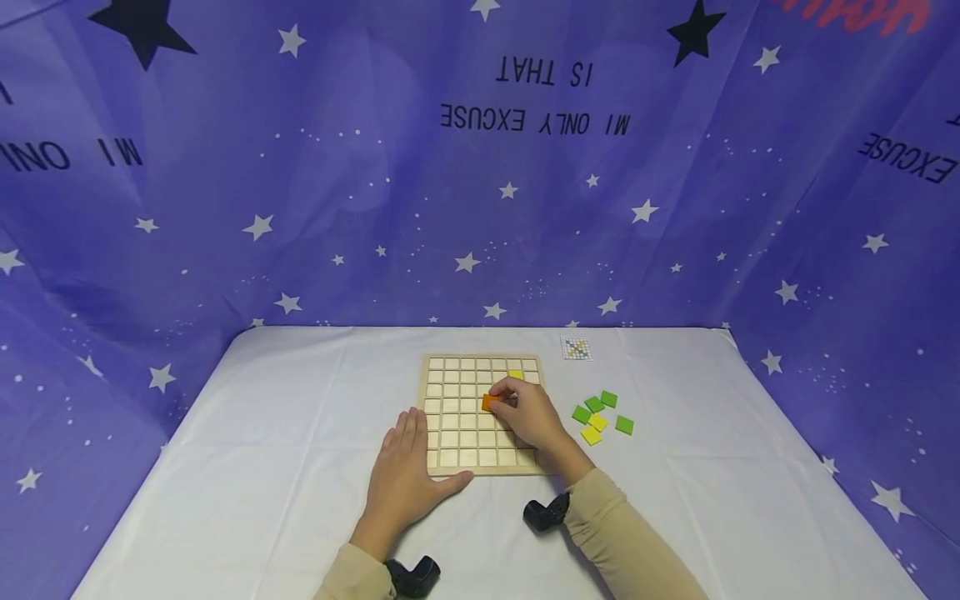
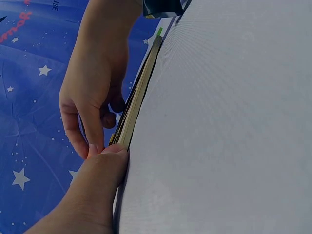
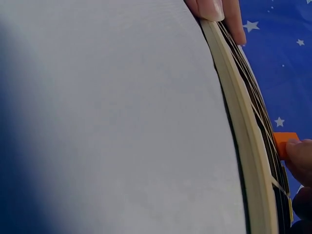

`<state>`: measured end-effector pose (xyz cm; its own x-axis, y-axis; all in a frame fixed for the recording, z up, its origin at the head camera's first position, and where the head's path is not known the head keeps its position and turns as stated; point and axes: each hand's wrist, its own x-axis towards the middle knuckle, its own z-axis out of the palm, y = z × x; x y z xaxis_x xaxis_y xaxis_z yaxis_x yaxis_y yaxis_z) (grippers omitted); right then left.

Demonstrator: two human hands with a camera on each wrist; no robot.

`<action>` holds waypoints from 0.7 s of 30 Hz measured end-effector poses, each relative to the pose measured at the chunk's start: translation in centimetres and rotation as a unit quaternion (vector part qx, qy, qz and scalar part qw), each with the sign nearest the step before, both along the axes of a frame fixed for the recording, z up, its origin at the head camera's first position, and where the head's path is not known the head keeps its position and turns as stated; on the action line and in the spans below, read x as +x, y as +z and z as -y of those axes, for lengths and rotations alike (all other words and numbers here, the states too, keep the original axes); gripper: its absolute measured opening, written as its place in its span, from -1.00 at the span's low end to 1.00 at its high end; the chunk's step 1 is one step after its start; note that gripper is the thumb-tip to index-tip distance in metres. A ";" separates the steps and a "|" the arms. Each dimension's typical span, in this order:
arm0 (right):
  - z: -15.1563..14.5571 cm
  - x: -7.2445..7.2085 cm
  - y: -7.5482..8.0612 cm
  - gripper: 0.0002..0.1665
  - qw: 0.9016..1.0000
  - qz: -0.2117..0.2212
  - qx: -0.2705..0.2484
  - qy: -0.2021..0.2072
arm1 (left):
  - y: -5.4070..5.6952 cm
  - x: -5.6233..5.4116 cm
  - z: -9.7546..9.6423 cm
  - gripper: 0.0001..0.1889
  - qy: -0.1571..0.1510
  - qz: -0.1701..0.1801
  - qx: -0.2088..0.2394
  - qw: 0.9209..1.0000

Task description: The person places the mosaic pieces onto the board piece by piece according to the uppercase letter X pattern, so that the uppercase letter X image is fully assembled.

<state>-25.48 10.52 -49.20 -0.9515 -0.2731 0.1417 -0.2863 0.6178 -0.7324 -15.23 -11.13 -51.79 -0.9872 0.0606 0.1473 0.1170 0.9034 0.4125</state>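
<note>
A wooden grid board (image 1: 480, 471) lies flat on the white-covered table. My right hand (image 1: 534, 417) pinches an orange square tile (image 1: 489, 403) between thumb and fingers over the middle of the board. In the right wrist view the orange tile (image 3: 286, 137) stands tilted at the grid; whether it touches the bottom of a cell I cannot tell. My left hand (image 1: 408, 475) rests with straight fingers along the board's left edge, its thumb at the front edge. A yellow tile (image 1: 516, 374) sits in a cell near the back right. My right hand and forearm hide some right-side cells.
Right of the board lie several loose green tiles (image 1: 625, 425) and two yellow tiles (image 1: 591, 436). A small card with a coloured dot pattern (image 1: 577, 348) lies at the back right. Purple star-printed cloth (image 1: 465, 208) surrounds the table's back and sides.
</note>
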 end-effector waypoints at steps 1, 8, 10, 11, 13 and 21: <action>0.1 0.0 0.0 -0.87 1.000 -0.002 0.004 -0.003 | 0.0 0.0 0.0 0.36 0.000 0.000 -0.001 1.000; 0.3 0.1 0.0 -0.82 0.998 -0.031 0.052 0.000 | -0.1 0.0 -0.1 0.35 0.002 -0.007 -0.001 1.000; 0.4 0.1 0.0 -0.82 0.997 -0.039 0.065 0.001 | -0.1 0.0 -0.1 0.35 0.003 -0.013 -0.001 1.000; 0.4 0.1 0.0 -0.81 0.997 -0.040 0.069 0.001 | -0.1 0.0 -0.1 0.34 0.003 -0.017 -0.001 1.000; 0.4 0.1 -0.1 -0.80 0.996 -0.043 0.077 0.001 | -0.2 0.0 -0.1 0.34 0.003 -0.023 -0.001 1.000; 0.3 0.1 -0.1 -0.76 0.995 -0.040 0.088 -0.001 | -0.1 0.0 -0.1 0.35 0.002 -0.016 -0.001 1.000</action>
